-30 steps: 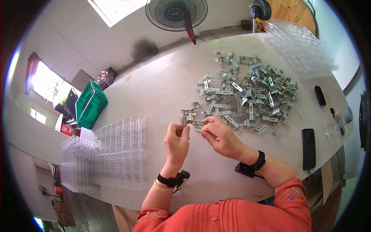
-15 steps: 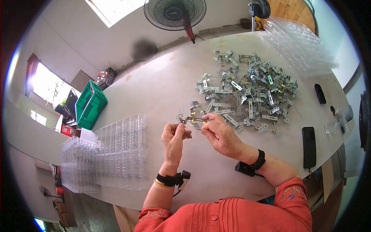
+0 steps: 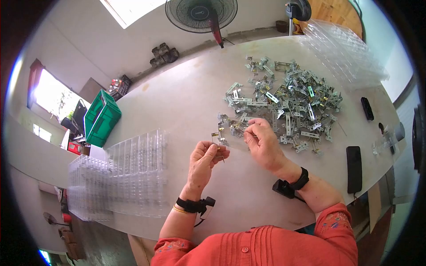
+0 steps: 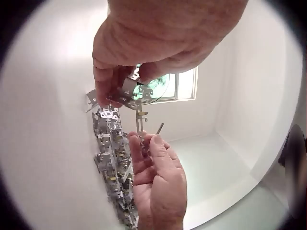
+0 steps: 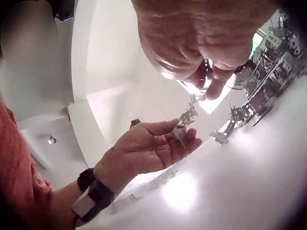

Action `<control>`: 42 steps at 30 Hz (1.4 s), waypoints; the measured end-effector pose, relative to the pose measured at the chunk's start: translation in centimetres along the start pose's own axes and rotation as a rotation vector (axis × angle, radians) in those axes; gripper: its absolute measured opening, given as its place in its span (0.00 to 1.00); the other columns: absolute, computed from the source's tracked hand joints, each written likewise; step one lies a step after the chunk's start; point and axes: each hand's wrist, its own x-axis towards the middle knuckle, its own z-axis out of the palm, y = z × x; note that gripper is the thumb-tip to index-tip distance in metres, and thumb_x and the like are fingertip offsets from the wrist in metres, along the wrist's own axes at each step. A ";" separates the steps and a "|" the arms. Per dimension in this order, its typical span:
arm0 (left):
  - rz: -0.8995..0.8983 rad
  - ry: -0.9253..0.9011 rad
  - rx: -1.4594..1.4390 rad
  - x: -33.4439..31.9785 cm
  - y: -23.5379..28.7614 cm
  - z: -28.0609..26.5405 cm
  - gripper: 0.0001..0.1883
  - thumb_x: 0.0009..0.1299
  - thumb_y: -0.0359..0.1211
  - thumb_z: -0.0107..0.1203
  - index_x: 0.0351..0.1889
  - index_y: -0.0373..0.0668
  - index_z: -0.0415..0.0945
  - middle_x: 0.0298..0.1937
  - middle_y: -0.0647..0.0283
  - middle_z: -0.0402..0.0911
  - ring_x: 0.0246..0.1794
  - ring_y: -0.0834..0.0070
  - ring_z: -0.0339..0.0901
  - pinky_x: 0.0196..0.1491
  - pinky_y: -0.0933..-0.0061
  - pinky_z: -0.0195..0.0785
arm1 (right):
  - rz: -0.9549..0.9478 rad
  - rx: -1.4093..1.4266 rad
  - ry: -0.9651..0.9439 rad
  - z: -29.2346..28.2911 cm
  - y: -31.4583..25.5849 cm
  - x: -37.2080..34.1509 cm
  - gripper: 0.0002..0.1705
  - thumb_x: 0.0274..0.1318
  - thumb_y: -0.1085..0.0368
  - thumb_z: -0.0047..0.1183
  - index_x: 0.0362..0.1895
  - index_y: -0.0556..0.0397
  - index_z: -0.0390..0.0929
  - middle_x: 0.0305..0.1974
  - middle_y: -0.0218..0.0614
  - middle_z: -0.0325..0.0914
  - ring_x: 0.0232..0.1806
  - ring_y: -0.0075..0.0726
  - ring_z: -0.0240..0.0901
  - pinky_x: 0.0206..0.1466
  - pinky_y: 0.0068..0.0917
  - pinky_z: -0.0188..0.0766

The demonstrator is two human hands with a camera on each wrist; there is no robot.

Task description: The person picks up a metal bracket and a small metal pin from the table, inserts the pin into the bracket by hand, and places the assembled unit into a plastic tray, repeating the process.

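Observation:
Close in front of the near edge of the metal pile, my left hand (image 3: 205, 163) pinches a small metal bracket (image 5: 186, 120) between thumb and fingers. In the left wrist view its fingers partly hide the folded plates. My right hand (image 3: 266, 144) is a little to the right, its thumb and fingertips pinched together near the pile. From its fingertips a slotted metal bracket (image 4: 140, 120) with a brass-coloured part stands up, beside a thin pin (image 4: 159, 128). Just beyond both hands spreads the pile of metal brackets (image 3: 288, 126), several with brass-coloured bits.
Clear plastic trays (image 3: 137, 177) stand stacked at the left, and more clear trays (image 3: 346, 55) lie at the far right. A black phone (image 3: 354, 169), a small black object (image 3: 367, 108) and a clear bottle (image 3: 388, 141) lie on the right. Behind the left trays is a green crate (image 3: 103, 119).
My right hand has drawn away from the left, moving right and slightly up toward the pile. The left hand has turned, its fingers now showing below the thumb.

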 end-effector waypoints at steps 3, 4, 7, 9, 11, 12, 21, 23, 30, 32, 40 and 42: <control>-0.079 -0.113 -0.076 0.0 -0.2 -0.3 0.09 0.81 0.34 0.45 0.47 0.38 0.69 0.44 0.53 0.83 0.45 0.62 0.83 0.52 0.60 0.77 | 0.168 0.000 -0.025 -0.5 -0.8 0.1 0.04 0.61 0.70 0.57 0.38 0.55 0.76 0.49 0.53 0.73 0.40 0.51 0.78 0.42 0.36 0.75; -0.122 -0.163 -0.121 0.0 -0.4 -0.4 0.09 0.81 0.35 0.44 0.48 0.38 0.69 0.44 0.53 0.83 0.45 0.62 0.83 0.52 0.59 0.76 | 0.190 -0.032 -0.018 -0.7 -1.2 0.3 0.04 0.61 0.69 0.57 0.38 0.54 0.76 0.49 0.53 0.73 0.38 0.51 0.78 0.41 0.37 0.75; -0.125 -0.218 -0.172 0.1 -1.1 -0.7 0.10 0.81 0.36 0.44 0.49 0.39 0.69 0.42 0.53 0.82 0.43 0.61 0.83 0.51 0.58 0.76 | 0.179 -0.087 -0.002 -0.7 -1.4 0.4 0.04 0.62 0.67 0.56 0.38 0.52 0.77 0.51 0.50 0.75 0.35 0.51 0.78 0.37 0.38 0.75; -0.129 -0.225 -0.172 0.1 -1.6 -1.0 0.10 0.81 0.36 0.44 0.48 0.40 0.70 0.41 0.54 0.82 0.41 0.61 0.83 0.50 0.58 0.77 | 0.146 -0.111 0.007 -0.7 -1.6 0.4 0.04 0.63 0.67 0.56 0.38 0.52 0.77 0.51 0.49 0.75 0.34 0.50 0.79 0.35 0.38 0.75; -0.134 -0.235 -0.173 0.2 -1.8 -1.1 0.10 0.81 0.36 0.44 0.48 0.40 0.70 0.39 0.55 0.82 0.39 0.62 0.82 0.49 0.58 0.77 | 0.140 -0.048 -0.079 -0.9 -2.1 0.5 0.04 0.63 0.67 0.56 0.39 0.52 0.76 0.41 0.44 0.80 0.30 0.47 0.78 0.31 0.37 0.73; -0.145 -0.239 -0.171 0.1 -1.7 -1.0 0.10 0.81 0.36 0.44 0.49 0.39 0.70 0.38 0.55 0.82 0.38 0.62 0.82 0.48 0.58 0.77 | 0.143 -0.051 -0.082 -0.9 -2.4 0.5 0.04 0.63 0.67 0.56 0.39 0.52 0.76 0.41 0.44 0.80 0.30 0.47 0.78 0.31 0.37 0.73; -0.140 -0.247 -0.175 0.1 -2.1 -1.7 0.11 0.80 0.37 0.45 0.49 0.39 0.71 0.34 0.57 0.81 0.34 0.66 0.81 0.42 0.64 0.77 | 0.243 0.048 -0.231 -0.6 -3.4 0.2 0.04 0.64 0.67 0.55 0.39 0.54 0.76 0.25 0.42 0.78 0.24 0.41 0.75 0.28 0.34 0.69; -0.141 -0.250 -0.171 0.1 -2.1 -1.6 0.11 0.80 0.38 0.46 0.49 0.40 0.71 0.34 0.58 0.81 0.32 0.68 0.81 0.42 0.66 0.75 | 0.258 0.034 -0.239 -0.6 -3.3 0.1 0.04 0.65 0.67 0.54 0.39 0.54 0.76 0.24 0.42 0.77 0.23 0.40 0.75 0.28 0.34 0.69; -0.143 -0.226 -0.098 -0.1 -2.0 -1.5 0.11 0.80 0.39 0.48 0.48 0.40 0.71 0.32 0.60 0.79 0.29 0.73 0.78 0.36 0.72 0.74 | 0.271 0.036 -0.248 -0.5 -3.0 0.0 0.04 0.64 0.67 0.54 0.38 0.54 0.75 0.23 0.41 0.76 0.22 0.39 0.73 0.27 0.34 0.68; -0.152 -0.196 -0.059 -0.1 -1.9 -1.4 0.11 0.79 0.39 0.48 0.47 0.40 0.71 0.32 0.61 0.79 0.29 0.74 0.77 0.35 0.74 0.73 | 0.264 0.052 -0.252 -0.4 -2.9 -0.1 0.04 0.64 0.67 0.54 0.38 0.54 0.75 0.23 0.41 0.76 0.21 0.39 0.72 0.27 0.34 0.68; -0.110 -0.064 0.061 -0.3 -1.9 -0.9 0.12 0.81 0.42 0.46 0.42 0.44 0.69 0.23 0.65 0.75 0.16 0.82 0.64 0.20 0.82 0.55 | 0.244 0.063 -0.288 -0.3 -3.0 -0.2 0.04 0.64 0.66 0.54 0.37 0.53 0.75 0.24 0.42 0.76 0.23 0.40 0.74 0.28 0.35 0.69; -0.088 -0.064 0.152 -0.4 -1.6 -0.7 0.13 0.81 0.43 0.46 0.41 0.44 0.69 0.21 0.66 0.74 0.15 0.84 0.62 0.19 0.82 0.53 | 0.254 0.068 -0.304 -0.2 -2.7 -0.4 0.05 0.64 0.66 0.55 0.37 0.53 0.75 0.25 0.43 0.76 0.23 0.41 0.74 0.29 0.35 0.69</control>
